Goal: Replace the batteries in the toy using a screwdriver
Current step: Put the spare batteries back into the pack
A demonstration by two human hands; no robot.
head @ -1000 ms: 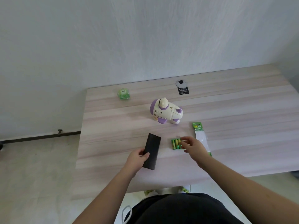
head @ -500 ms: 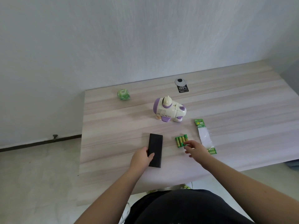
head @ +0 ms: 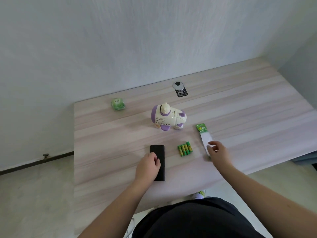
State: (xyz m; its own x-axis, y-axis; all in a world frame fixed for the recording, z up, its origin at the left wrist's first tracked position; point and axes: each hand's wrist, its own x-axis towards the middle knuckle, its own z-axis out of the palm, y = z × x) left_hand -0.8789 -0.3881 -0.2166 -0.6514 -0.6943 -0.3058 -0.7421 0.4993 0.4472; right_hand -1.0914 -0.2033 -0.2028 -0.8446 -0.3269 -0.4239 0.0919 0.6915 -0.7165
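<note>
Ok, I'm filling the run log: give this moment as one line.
left hand grips black case | right hand open over empty battery pack | batteries loose on table | toy untouched

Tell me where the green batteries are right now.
In the head view the green batteries lie in a row on the table, near its front edge, between the black case and the right hand, in front of the toy.
</note>
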